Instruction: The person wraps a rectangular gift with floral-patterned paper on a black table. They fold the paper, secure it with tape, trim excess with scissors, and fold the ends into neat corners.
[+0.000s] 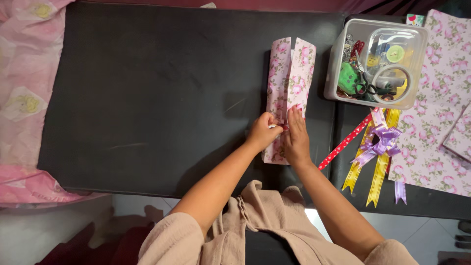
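A box wrapped in pink floral paper lies lengthwise on the black table, its two paper flaps meeting along a centre seam. My right hand lies flat on the near part of the seam, fingers pointing away from me. My left hand pinches something small and pale at the seam's left side, against the right hand; what it is I cannot tell. The near end of the parcel is hidden under both hands.
A clear plastic tub with scissors, tape rolls and small craft items stands right of the parcel. Yellow, red and purple ribbons lie near it, beside a sheet of floral paper. Pink bedding borders the table's left.
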